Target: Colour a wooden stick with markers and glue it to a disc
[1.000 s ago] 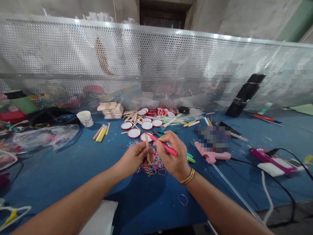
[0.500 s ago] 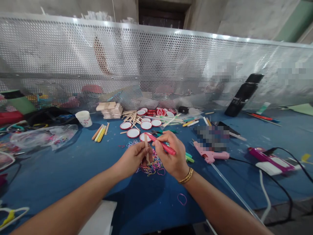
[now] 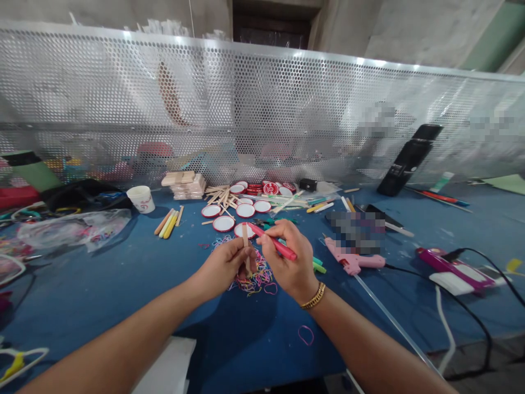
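My left hand [image 3: 223, 266] pinches a plain wooden craft stick [image 3: 246, 244] that stands nearly upright above a heap of coloured rubber bands [image 3: 256, 279]. My right hand [image 3: 289, 260], with a gold bracelet on its wrist, is closed on a red marker [image 3: 274, 243] whose tip points left toward the stick. Both hands hover over the blue table [image 3: 123, 273], close together and nearly touching.
Red-rimmed round lids [image 3: 245, 209] and loose wooden sticks [image 3: 219, 194] lie behind the hands. A pink glue gun [image 3: 353, 260] is to the right, with cables and a purple device [image 3: 455, 268] beyond it. A white cup [image 3: 141, 198] and coloured sticks [image 3: 168, 221] sit left. A perforated metal screen [image 3: 262, 109] closes the back.
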`<state>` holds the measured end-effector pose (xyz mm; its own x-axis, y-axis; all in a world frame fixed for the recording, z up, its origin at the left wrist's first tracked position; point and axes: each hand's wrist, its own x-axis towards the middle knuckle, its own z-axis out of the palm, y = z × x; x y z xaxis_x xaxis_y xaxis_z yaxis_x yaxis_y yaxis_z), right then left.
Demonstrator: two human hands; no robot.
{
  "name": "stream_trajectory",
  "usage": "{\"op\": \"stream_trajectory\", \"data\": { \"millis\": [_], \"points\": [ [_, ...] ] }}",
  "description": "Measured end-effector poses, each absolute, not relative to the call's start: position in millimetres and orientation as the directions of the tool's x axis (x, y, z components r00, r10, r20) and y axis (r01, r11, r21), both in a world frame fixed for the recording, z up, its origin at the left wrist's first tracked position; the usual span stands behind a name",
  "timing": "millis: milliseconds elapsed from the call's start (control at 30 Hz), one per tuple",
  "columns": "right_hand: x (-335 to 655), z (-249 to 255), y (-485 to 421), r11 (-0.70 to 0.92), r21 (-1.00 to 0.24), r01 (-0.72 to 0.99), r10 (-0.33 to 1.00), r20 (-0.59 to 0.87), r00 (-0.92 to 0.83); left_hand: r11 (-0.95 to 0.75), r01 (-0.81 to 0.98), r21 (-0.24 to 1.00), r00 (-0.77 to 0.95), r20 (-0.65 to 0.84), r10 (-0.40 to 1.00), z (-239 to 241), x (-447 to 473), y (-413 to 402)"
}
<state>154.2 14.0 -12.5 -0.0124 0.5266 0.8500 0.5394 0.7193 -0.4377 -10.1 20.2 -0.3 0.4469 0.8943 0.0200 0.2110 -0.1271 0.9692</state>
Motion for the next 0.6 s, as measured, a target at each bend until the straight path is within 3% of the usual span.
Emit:
{"op": "stream_trajectory", "data": {
  "millis": [600],
  "points": [
    [149.7, -10.9, 13.1, 0.728, -0.424, 0.539, 0.524, 0.851, -0.037, -0.102, 0.164, 0.981, 0.445, 0.019, 0.895, 0.6, -9.0, 18.3]
  ]
}}
